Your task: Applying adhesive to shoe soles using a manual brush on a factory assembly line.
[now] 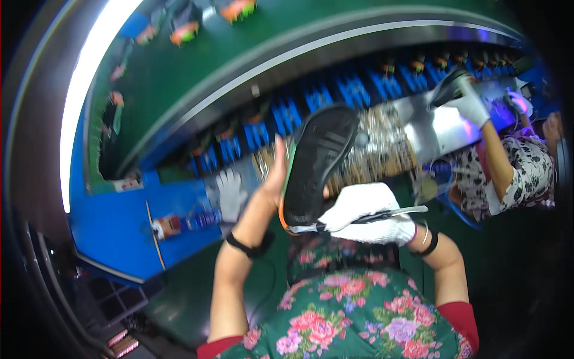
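Upright in front of me is a black shoe sole [317, 158] with an orange and green edge. My left hand [275, 176], bare, grips it from the left, thumb raised along its side; most of the fingers are hidden behind it. A white knitted glove covers my right hand [371, 209], which is closed round a slim brush-like tool [411, 210] with a grey handle. The tool's tip meets the sole's lower edge, near the orange part. Whether the tip has bristles is too blurred to tell.
A blue table [119, 230] at left bears a white glove [231, 194], a thin stick [155, 236] and a small container [167, 226]. Beyond the taped board [385, 140], blue racks [287, 116] line a green conveyor [263, 45]. At right, a co-worker's gloved hand [472, 105] holds a dark sole.
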The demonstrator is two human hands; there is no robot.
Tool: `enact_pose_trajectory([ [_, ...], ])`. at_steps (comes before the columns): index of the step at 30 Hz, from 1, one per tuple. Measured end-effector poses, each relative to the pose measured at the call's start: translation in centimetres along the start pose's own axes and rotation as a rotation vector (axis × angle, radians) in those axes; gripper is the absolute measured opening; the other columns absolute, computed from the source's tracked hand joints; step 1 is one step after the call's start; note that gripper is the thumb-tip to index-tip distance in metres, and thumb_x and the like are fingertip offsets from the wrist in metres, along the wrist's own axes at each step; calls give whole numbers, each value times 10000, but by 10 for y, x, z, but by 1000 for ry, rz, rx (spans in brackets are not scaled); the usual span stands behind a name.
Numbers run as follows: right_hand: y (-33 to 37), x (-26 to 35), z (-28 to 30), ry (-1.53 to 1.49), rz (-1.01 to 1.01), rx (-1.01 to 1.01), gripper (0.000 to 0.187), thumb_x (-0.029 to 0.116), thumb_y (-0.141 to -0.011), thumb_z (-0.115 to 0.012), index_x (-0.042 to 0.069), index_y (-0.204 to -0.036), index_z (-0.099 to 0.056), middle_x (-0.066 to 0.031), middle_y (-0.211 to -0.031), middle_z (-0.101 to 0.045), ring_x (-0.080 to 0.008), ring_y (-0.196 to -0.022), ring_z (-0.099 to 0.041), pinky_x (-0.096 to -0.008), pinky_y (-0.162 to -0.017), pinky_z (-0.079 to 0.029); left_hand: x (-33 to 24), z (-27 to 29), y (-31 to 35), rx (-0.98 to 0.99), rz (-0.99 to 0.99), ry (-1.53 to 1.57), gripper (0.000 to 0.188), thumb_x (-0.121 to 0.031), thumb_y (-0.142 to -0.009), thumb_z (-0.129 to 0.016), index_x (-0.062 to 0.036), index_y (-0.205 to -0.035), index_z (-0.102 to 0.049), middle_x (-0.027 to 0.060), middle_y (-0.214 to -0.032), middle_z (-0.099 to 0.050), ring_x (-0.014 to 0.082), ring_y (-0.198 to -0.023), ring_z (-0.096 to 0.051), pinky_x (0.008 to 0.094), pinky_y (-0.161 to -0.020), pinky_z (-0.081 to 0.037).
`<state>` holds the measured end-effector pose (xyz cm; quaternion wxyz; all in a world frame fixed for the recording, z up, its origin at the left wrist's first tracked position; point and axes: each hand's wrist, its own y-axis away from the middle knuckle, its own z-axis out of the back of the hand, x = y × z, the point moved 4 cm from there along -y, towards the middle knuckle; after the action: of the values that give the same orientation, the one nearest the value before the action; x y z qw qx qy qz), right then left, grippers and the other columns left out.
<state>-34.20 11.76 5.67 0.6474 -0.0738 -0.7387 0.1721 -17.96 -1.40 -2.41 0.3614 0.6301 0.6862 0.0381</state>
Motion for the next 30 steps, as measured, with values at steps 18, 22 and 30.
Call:
enact_pose_trajectory([
  [18,33,31,23,513,268,-419,184,108,-829,-740,63,-1007,-746,-99,-987,-746,-298,-889,-699,-404,-815,-565,61,-13,15,-82,-434,87,581,-328,-994,-634,3,-1449,-487,175,-1468,-548,315,-1368,-506,479,-1193,-383],
  [22,39,43,28,439,248,-515,211,66,-831,-774,43,-1038,-746,-96,-1015,-751,-284,-886,-699,-383,-770,-558,56,-34,13,179,-297,553,738,-554,-968,-565,-13,-1464,-485,199,-1405,-595,340,-1273,-585,521,-1104,-449],
  [30,23,72,46,730,297,-549,282,77,-795,-816,53,-1071,-763,-87,-1013,-761,-264,-854,-721,-381,-732,-568,52,-78,-20,15,-364,495,946,-743,-914,-518,-79,-1569,-359,221,-1546,-445,421,-1403,-445,607,-1151,-367],
])
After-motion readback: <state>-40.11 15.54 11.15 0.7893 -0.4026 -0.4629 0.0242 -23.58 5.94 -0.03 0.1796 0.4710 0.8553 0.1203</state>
